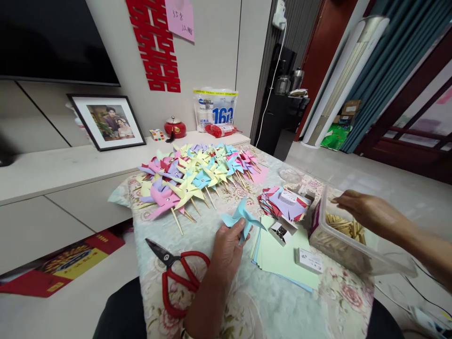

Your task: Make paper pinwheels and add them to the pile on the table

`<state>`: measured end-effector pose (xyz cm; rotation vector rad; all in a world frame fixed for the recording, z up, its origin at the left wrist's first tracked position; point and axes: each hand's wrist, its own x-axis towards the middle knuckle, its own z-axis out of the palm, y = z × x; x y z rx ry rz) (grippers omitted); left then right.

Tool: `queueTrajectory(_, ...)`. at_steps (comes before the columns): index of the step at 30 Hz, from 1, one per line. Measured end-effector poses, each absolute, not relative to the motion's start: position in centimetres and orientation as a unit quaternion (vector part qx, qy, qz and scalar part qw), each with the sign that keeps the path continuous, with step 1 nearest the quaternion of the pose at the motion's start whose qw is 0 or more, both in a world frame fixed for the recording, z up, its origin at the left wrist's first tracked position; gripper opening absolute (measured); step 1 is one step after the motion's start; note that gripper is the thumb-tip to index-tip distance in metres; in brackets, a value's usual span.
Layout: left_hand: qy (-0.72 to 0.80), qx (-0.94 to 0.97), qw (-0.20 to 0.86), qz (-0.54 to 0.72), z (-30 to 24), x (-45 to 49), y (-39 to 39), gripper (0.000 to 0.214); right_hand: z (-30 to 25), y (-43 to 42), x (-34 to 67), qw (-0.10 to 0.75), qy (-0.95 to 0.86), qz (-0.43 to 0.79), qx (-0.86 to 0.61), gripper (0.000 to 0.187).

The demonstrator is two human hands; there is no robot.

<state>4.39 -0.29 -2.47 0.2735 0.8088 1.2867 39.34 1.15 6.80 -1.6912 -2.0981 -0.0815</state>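
Note:
My left hand (228, 247) is closed on a light blue paper pinwheel (242, 215), held just above the floral tablecloth. My right hand (367, 213) reaches over the rim of a clear plastic box (349, 252) full of wooden sticks (344, 225); its fingertips pinch together above them, and I cannot make out whether they hold a stick. Between the hands lie a stack of pale green paper sheets (278, 256) and a heap of coloured paper squares (282, 203).
Several finished pinwheels on sticks (197, 179) are piled at the table's far side. Red-handled scissors (178, 273) lie left of my left hand. Small white boxes (309, 260) rest on the green paper. A framed photo (108, 121) and a white cabinet stand at the left.

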Motion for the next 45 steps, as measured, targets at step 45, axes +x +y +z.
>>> queueTrajectory(45,0.438,0.408,0.545,0.587,-4.3,5.8,-0.7,0.032,-1.4,1.5,20.4,0.47,-0.621,0.443,-0.443,0.011)
